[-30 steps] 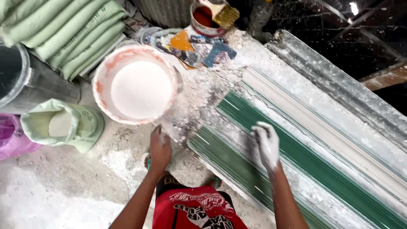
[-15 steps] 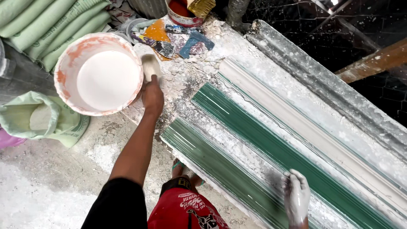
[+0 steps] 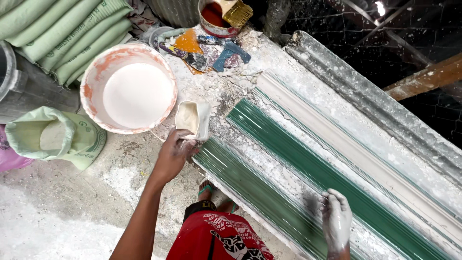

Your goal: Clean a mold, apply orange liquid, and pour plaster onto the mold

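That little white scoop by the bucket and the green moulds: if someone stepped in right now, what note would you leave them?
Left hand: grips the small white scoop, holding it just right of the plaster bucket, above the near green mould.
Right hand: coated white, palm flat on the near mould's far stretch.
Things: bucket full of white mix; second green mould beside a cast white strip; open powder sack at left.
Done: one white strip appears cast.
Left: both green moulds show bare, unfilled.
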